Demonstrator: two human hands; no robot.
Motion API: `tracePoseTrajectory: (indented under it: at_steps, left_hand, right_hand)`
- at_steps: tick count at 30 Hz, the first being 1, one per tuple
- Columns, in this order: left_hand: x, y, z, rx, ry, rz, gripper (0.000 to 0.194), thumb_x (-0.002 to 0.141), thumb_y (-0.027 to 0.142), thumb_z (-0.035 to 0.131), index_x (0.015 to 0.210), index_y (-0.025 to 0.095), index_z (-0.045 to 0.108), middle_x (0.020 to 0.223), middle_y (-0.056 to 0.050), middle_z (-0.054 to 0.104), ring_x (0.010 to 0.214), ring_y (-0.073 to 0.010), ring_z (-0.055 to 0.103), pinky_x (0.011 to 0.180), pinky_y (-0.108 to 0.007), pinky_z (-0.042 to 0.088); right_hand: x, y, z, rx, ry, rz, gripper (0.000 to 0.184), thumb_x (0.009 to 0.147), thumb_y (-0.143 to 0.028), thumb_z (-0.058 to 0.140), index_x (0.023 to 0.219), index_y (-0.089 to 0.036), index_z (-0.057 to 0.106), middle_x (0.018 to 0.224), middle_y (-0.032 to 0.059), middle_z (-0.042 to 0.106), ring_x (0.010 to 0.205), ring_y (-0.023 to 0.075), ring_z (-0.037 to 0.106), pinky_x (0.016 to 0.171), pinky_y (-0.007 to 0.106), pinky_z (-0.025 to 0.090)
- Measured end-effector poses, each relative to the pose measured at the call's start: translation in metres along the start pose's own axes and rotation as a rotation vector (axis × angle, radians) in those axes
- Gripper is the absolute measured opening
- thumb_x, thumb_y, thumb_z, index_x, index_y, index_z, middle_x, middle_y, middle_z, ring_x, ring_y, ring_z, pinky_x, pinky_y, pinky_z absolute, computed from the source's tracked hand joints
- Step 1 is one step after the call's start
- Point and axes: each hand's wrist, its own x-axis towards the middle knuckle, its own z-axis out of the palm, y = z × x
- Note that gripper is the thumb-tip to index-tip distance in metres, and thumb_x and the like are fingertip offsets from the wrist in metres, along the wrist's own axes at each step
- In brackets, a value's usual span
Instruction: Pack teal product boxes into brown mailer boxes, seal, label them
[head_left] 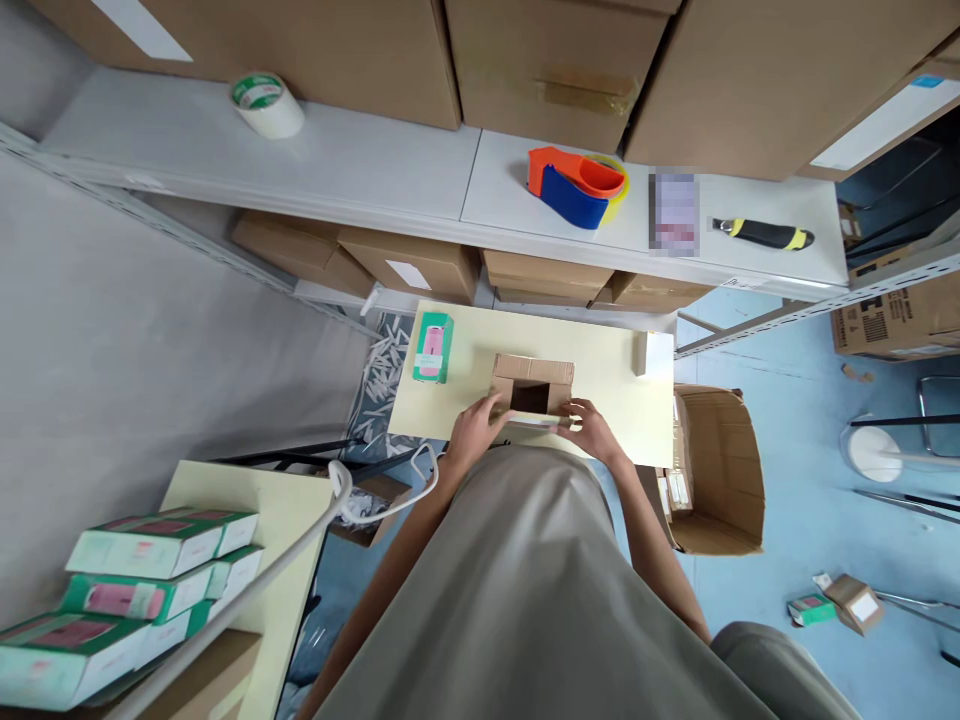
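A small brown cardboard box (534, 368) with its top open sits at the near edge of the cream table (607, 345). My left hand (472, 432) grips its left side, fingers at the near corner. On the opposite corner my right hand (592, 432) is closed, thumb and fingers against the cardboard. The box's inside looks dark, and I cannot make out any contents. Left of it on the tabletop stands a green carton with a pink picture (433, 347). A small white box (655, 354) lies near the right end.
On the shelf ahead are a tape roll (268, 104), an orange and blue tape dispenser (576, 187) and a box cutter (763, 234). Stacked green-white cartons (161, 545) fill a side table at left, with a white metal rod (247, 585) before them. A large carton (724, 470) stands at right.
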Motion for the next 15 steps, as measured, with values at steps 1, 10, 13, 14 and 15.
tracePoseTrajectory:
  at_steps: [1,10,13,14,15]
  left_hand:
    - [0.004,-0.002,0.002,0.012,0.03,-0.031,0.055,0.104,0.036,0.067,0.157,0.025,0.057,0.144,-0.015,0.072,0.132,-0.0347,0.072,0.111,-0.047,0.06]
    - [0.043,-0.02,0.009,-0.057,0.011,0.076,0.117,0.081,0.007,0.072,0.179,0.021,0.009,0.174,-0.022,0.039,0.165,-0.0389,0.038,0.135,-0.056,0.037]
    - [0.039,-0.015,0.004,-0.04,0.023,0.114,0.103,0.083,0.007,0.071,0.175,0.025,0.028,0.161,-0.018,0.05,0.157,-0.0352,0.048,0.131,-0.053,0.044]
    - [0.035,-0.014,0.003,-0.032,0.033,0.117,0.092,0.085,0.008,0.072,0.169,0.026,0.04,0.157,-0.016,0.052,0.154,-0.0342,0.051,0.13,-0.052,0.045]
    - [0.03,-0.014,0.002,-0.024,0.043,0.116,0.077,0.087,0.01,0.073,0.16,0.026,0.052,0.155,-0.016,0.052,0.152,-0.0338,0.053,0.129,-0.051,0.047]
  right_hand:
    - [0.003,0.001,0.0,-0.011,0.032,0.035,0.042,0.091,-0.046,0.082,0.125,-0.023,0.078,0.145,0.0153,0.068,0.108,0.0279,0.08,0.1,0.047,0.068]
    - [0.031,0.0,0.016,-0.006,0.197,-0.036,0.096,0.082,-0.02,0.073,0.171,-0.021,0.035,0.165,0.0182,0.057,0.148,0.0347,0.06,0.119,0.056,0.055]
    - [0.027,-0.004,0.009,0.021,0.24,-0.099,0.07,0.09,-0.033,0.075,0.156,-0.023,0.055,0.151,0.0151,0.069,0.14,0.0341,0.065,0.12,0.056,0.054]
    - [0.025,-0.005,0.005,0.025,0.251,-0.115,0.054,0.093,-0.04,0.075,0.144,-0.024,0.064,0.145,0.0143,0.072,0.137,0.0337,0.067,0.119,0.056,0.054]
    - [0.021,-0.005,0.002,0.024,0.256,-0.13,0.04,0.096,-0.046,0.073,0.13,-0.025,0.071,0.141,0.0138,0.074,0.134,0.0334,0.069,0.119,0.055,0.054]
